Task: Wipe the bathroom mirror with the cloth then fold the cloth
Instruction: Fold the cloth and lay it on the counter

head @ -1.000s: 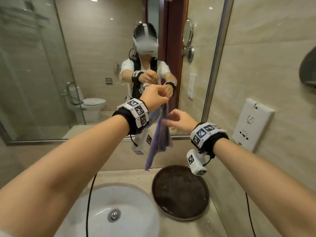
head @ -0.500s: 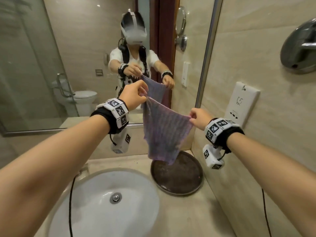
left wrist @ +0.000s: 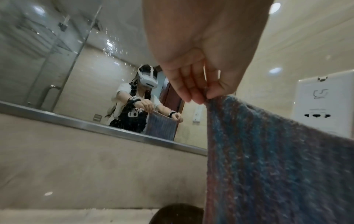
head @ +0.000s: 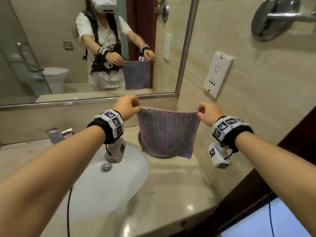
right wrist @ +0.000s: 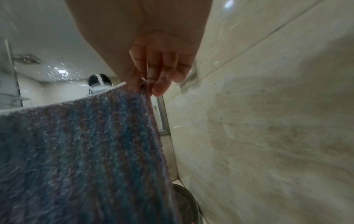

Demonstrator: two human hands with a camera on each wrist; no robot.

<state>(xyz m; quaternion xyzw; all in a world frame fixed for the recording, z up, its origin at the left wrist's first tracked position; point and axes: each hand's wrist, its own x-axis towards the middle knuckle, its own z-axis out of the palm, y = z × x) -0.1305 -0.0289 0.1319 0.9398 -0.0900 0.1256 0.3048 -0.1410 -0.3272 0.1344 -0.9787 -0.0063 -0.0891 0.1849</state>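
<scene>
A purple-blue striped cloth (head: 166, 132) hangs spread flat in the air over the counter, below the mirror (head: 51, 48). My left hand (head: 127, 106) pinches its top left corner and my right hand (head: 206, 112) pinches its top right corner, so the top edge is stretched straight between them. In the left wrist view the left hand (left wrist: 201, 84) pinches the cloth (left wrist: 277, 166) corner between thumb and fingers. The right hand (right wrist: 153, 75) does the same on the cloth (right wrist: 80, 151) in the right wrist view. The mirror (left wrist: 57, 68) carries water specks.
A white basin (head: 109, 183) with a drain sits under my left arm. A dark round tray (head: 159, 154) lies on the marble counter (head: 179, 185) behind the cloth. A white wall panel (head: 218, 74) and a chrome fitting (head: 273, 19) are on the right wall.
The bunched cloth has been pulled open between both hands into a flat square. Both hands have come down from mirror height to just above the counter.
</scene>
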